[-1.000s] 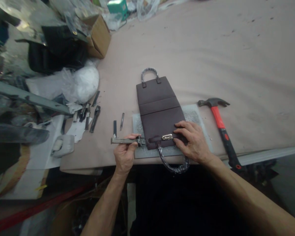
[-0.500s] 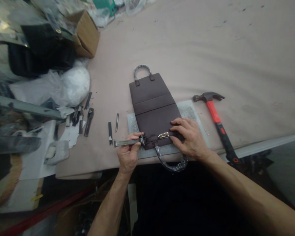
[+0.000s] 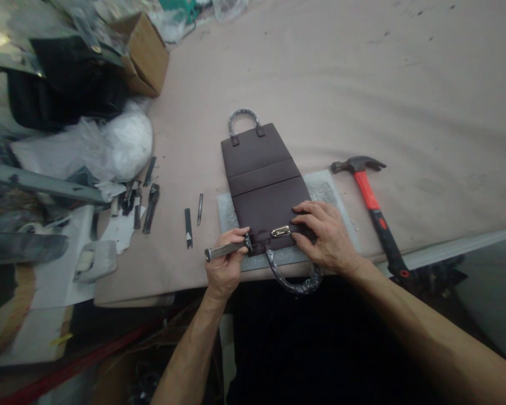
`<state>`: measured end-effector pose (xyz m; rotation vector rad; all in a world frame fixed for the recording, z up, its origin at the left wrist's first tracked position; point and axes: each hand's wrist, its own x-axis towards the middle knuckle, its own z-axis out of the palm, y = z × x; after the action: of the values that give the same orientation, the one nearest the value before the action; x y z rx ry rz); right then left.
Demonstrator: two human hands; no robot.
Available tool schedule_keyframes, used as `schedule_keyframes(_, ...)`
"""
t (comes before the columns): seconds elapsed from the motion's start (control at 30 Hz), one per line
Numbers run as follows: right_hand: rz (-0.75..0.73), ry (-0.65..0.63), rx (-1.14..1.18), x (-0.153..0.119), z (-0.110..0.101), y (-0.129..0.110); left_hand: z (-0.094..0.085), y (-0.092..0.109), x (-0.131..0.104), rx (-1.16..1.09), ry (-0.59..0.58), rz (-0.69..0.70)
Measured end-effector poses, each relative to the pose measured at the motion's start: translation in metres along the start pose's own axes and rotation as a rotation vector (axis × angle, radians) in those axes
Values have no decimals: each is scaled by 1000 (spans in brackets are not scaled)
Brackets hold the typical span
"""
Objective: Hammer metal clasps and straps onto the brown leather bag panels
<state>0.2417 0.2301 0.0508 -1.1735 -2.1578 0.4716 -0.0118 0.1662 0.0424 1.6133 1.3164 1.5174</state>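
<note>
A dark brown leather handbag panel (image 3: 259, 169) lies flat, a plastic-wrapped handle at each end. Between the thumb and fingers of my left hand (image 3: 224, 273) is a metal punch (image 3: 225, 250), tilted, its working head at the left end of the bag's strap. My right hand (image 3: 326, 233) is closed on the strap's other side, thumb below and fingers above, pressing on the leather. A shiny metal clasp (image 3: 280, 231) sits on the strap between the hands. Beneath the bag is a pale, worn slab (image 3: 326, 188). The near handle (image 3: 293, 286) hangs past the table edge.
A claw hammer (image 3: 369, 205) with a red and black grip lies at the right. Left of the bag are a thin metal rod (image 3: 199, 209), a flat dark strip (image 3: 188, 228) and several punches (image 3: 152, 208). Plastic bags (image 3: 126, 143) and a cardboard box (image 3: 147, 56) crowd the far left.
The punch has tilted, so its butt end now points more toward me, and my left hand has shifted slightly right. My right hand and the bag stay in place.
</note>
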Motion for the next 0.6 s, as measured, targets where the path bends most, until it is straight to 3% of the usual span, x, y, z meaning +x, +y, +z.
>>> schedule_keyframes(0.4,-5,0,11,0,0,2,0,-2,-4,148,-47,62)
schedule_keyframes(0.6,-27,4,-9,0,-1,2,2,1,-11,188,-2,51)
